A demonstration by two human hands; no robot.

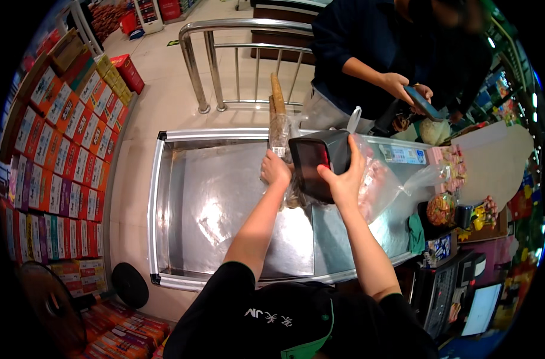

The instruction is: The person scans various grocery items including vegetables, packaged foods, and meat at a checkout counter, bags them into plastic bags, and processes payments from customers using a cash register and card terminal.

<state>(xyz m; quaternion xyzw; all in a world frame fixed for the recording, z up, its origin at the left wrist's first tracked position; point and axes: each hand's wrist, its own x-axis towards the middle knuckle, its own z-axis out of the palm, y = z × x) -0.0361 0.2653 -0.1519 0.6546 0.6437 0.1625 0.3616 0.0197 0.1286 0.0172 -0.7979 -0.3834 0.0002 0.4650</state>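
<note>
My right hand (348, 175) grips a black box-shaped barcode scanner (330, 148), whose dark window glows red. Just left of it, my left hand (276, 169) holds a clear plastic bag (279, 128) of long brown root vegetables (277, 96), close to a white label (279, 151). The roots poke out past the far edge of the metal counter (236, 188). Under and right of the scanner lies a knotted clear bag (380, 188) with pinkish contents, perhaps meat. The scanner hides part of both bags.
Across the counter a person holds a phone (422, 103). A steel railing (250, 22) stands beyond. To the right are a candy jar (440, 211), a green cloth (416, 233), a keyboard (438, 296) and a lit screen (481, 309). Stacked cartons (66, 152) line the left.
</note>
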